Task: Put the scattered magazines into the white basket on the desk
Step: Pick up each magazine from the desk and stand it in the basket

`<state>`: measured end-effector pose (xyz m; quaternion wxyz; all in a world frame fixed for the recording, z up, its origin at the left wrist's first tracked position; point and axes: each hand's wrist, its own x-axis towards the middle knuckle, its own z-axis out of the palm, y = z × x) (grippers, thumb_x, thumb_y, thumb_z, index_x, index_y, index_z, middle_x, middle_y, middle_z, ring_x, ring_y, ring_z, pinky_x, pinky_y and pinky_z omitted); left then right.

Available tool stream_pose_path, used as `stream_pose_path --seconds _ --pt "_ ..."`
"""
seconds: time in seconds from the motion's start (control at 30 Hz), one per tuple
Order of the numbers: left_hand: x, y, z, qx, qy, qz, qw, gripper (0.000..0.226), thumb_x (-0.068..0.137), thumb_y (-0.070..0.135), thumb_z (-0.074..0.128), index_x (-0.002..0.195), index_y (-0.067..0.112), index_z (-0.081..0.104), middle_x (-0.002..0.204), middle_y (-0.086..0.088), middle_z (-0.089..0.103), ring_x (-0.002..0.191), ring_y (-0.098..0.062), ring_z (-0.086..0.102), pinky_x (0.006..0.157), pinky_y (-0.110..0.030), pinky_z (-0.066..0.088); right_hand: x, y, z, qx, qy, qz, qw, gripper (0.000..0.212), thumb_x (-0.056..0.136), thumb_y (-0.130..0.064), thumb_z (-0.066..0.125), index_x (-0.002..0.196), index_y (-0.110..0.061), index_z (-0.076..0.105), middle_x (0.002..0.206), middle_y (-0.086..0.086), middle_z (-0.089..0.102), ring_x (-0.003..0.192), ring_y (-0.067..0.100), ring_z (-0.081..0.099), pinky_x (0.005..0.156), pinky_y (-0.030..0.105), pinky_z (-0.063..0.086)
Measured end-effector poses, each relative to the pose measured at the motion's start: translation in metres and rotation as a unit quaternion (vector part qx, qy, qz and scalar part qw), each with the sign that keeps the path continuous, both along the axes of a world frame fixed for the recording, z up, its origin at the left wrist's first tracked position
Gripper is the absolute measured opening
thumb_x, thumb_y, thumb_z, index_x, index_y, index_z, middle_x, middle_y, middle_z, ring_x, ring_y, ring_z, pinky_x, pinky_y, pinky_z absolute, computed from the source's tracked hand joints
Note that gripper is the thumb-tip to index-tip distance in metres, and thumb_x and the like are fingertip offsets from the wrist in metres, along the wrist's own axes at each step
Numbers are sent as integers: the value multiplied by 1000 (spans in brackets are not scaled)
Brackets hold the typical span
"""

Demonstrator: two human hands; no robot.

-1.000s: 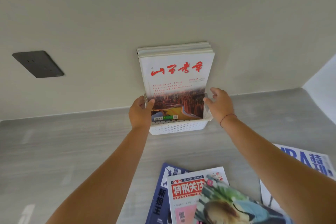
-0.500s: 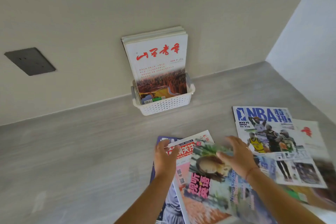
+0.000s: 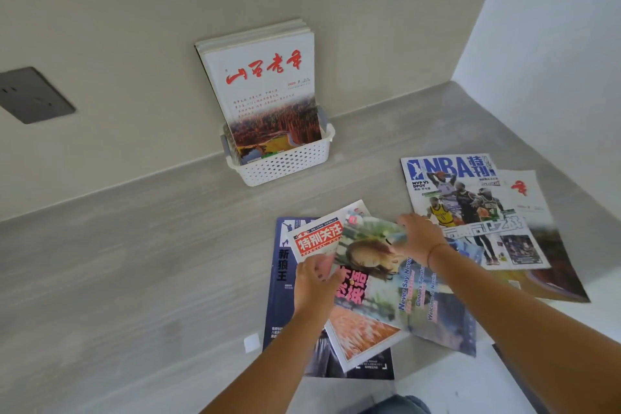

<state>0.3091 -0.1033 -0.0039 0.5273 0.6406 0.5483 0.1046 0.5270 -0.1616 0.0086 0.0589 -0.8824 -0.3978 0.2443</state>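
Note:
The white perforated basket (image 3: 285, 166) stands against the back wall, with several magazines (image 3: 265, 84) upright in it, a white cover with red script in front. Nearer me, a colourful magazine with a portrait cover (image 3: 379, 282) tops a pile. My left hand (image 3: 316, 284) grips its left edge and my right hand (image 3: 420, 239) holds its upper right corner. Under it lie a red-and-white magazine (image 3: 317, 237) and a dark blue one (image 3: 280, 279). To the right, an NBA magazine (image 3: 470, 208) overlaps a white one (image 3: 524, 191).
The grey desk (image 3: 134, 262) runs left along the beige wall, which carries a dark socket plate (image 3: 33, 94). A white side wall (image 3: 554, 44) closes the right. A small white square (image 3: 252, 343) lies on the desk by the dark blue magazine.
Both hands have left the basket and come down to the pile, where they now hold the portrait magazine. My view has swung right and down.

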Motion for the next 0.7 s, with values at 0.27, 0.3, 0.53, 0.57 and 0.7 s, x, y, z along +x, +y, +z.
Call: stream_pose_path --seconds 0.27,0.3,0.53,0.57,0.7 --pt "-14 18 -1 -5 -53 143 988 47 78 24 71 118 21 46 106 3 56 86 -9 58 63 -21 44 3 -6 2 187 216 -115 951 11 84 -15 62 74 -14 62 60 -1 48 59 14 43 56 24 34" --pt "-15 22 -1 -10 -65 164 984 47 78 22 71 117 18 46 103 3 59 86 -12 60 62 -23 45 2 -3 2 192 233 -128 945 11 85 -14 62 74 -15 62 61 -1 49 61 14 44 57 23 35" --pt "-8 42 6 -5 -41 83 996 19 88 21 57 73 10 61 65 -6 59 59 -23 56 57 -37 48 -8 27 10 274 395 -238 844 12 90 -9 55 85 -2 64 79 10 61 75 21 54 72 29 44" --pt "-7 46 7 -10 -55 90 994 20 89 19 56 73 8 59 64 -6 54 56 -19 49 53 -31 43 -8 32 13 269 390 -222 852 13 90 -8 54 80 -7 63 75 7 60 71 19 54 67 27 43" --pt "-9 70 18 -19 -109 115 987 15 89 14 58 77 10 66 70 -4 64 61 -15 55 55 -25 45 -1 48 20 159 253 -74 951 17 86 -12 60 70 -9 56 64 8 53 60 18 49 60 31 49"
